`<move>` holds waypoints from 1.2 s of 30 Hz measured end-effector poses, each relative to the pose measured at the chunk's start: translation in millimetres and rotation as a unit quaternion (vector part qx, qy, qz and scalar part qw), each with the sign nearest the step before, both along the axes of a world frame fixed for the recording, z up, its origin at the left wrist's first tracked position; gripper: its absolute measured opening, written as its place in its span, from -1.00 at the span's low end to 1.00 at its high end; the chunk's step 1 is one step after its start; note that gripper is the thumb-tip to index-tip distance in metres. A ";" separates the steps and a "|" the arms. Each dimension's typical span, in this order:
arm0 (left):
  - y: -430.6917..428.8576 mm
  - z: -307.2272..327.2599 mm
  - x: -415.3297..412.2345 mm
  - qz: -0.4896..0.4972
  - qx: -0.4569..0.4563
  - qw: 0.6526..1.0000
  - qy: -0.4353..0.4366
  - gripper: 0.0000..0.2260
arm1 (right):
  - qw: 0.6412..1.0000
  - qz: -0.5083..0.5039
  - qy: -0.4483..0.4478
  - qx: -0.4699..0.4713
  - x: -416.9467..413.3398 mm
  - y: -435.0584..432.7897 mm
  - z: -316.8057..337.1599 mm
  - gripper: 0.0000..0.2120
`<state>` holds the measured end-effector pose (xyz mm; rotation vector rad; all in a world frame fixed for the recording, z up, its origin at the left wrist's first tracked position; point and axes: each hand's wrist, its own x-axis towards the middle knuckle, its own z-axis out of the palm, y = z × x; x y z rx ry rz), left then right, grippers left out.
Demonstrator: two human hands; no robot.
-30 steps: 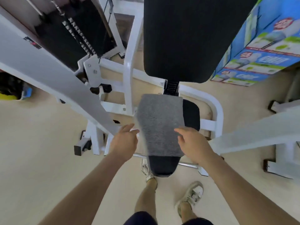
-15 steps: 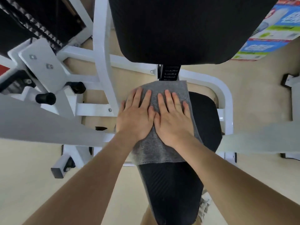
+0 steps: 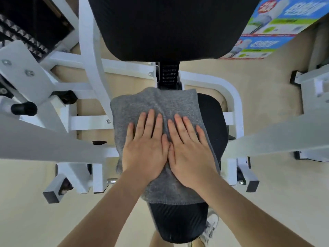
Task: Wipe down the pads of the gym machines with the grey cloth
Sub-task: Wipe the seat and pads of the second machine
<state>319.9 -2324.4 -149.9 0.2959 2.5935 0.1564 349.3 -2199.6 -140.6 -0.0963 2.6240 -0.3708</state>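
Note:
The grey cloth (image 3: 156, 102) lies spread over the black seat pad (image 3: 179, 221) of a white gym machine. My left hand (image 3: 145, 148) and my right hand (image 3: 188, 150) lie flat on the cloth side by side, fingers straight, pressing it onto the seat. The cloth covers the seat's far and left part; the seat's right edge and near tip show bare. The large black back pad (image 3: 169, 27) stands above the seat, beyond my hands.
White machine frame (image 3: 92, 68) and a black knob (image 3: 24, 108) stand to the left, with the black weight stack (image 3: 26, 29) behind. Pale machine arms cross at left (image 3: 44, 141) and right (image 3: 277, 136). A blue printed box (image 3: 272, 24) sits at the upper right on the beige floor.
My hands went from the cloth's near corners to flat on top of it, then slid toward me. The cloth has bunched slightly ahead of my fingers.

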 end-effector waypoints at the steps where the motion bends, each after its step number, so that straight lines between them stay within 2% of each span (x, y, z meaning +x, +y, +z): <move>1: 2.7 -0.4 2.2 -0.012 0.001 1.000 -0.002 -0.41 | 1.000 0.002 -0.002 0.002 1.3 5.8 0.1 -0.46; 5: 23.9 -21.6 -42.1 -0.041 0.030 0.998 0.021 -0.47 | 1.000 -0.003 0.012 0.024 -38.2 29.9 -18.7 -0.45; 12: 77.2 -50.5 -120.0 -0.054 0.077 0.995 0.014 -0.52 | 0.987 -0.156 0.016 0.035 -105.8 68.6 -53.3 -0.44; 22: 89.2 -28.3 -56.5 -0.099 0.097 0.990 0.018 -0.49 | 0.939 -0.343 0.019 -0.003 -31.4 58.8 -28.8 -0.37; 29: 70.2 -1.3 16.5 -0.134 0.123 0.983 0.020 -0.50 | 0.883 -0.424 0.089 -0.183 52.6 32.2 -20.1 -0.36; 32: 55.6 14.9 59.4 -0.122 0.116 0.986 0.019 -0.50 | 0.901 -0.386 0.057 -0.189 94.3 21.9 -11.3 -0.36; 36: 40.7 36.0 115.5 -0.087 0.102 0.990 0.031 -0.49 | 0.945 -0.299 -0.047 -0.127 136.4 29.4 25.4 -0.46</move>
